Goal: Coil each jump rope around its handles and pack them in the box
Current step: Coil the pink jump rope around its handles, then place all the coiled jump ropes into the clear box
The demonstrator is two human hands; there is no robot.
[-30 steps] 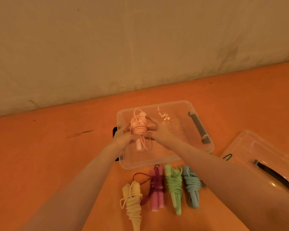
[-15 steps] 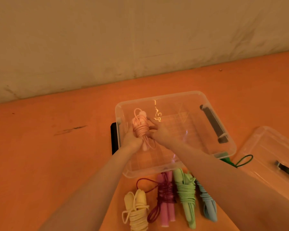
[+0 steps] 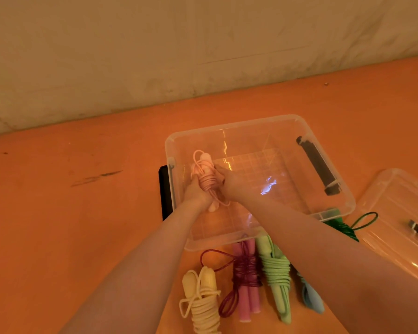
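Lowered into box (image 3: 251, 131): pink rope (image 3: 206, 182), clasped by left hand (image 3: 194, 192) and right hand (image 3: 228, 183); lay flat against box's left wall.

Coiled pink jump rope (image 3: 206, 182) held inside the clear box (image 3: 261, 126).

You hold a pale pink rope (image 3: 206, 179) over the clear box (image 3: 258, 127) with black latches, its floor grid-patterned. On the orange table (image 3: 82, 237) lie yellow (image 3: 202, 300), magenta (image 3: 246, 278), light green (image 3: 275, 273), blue (image 3: 311, 300) and dark green (image 3: 343, 225) ropes.
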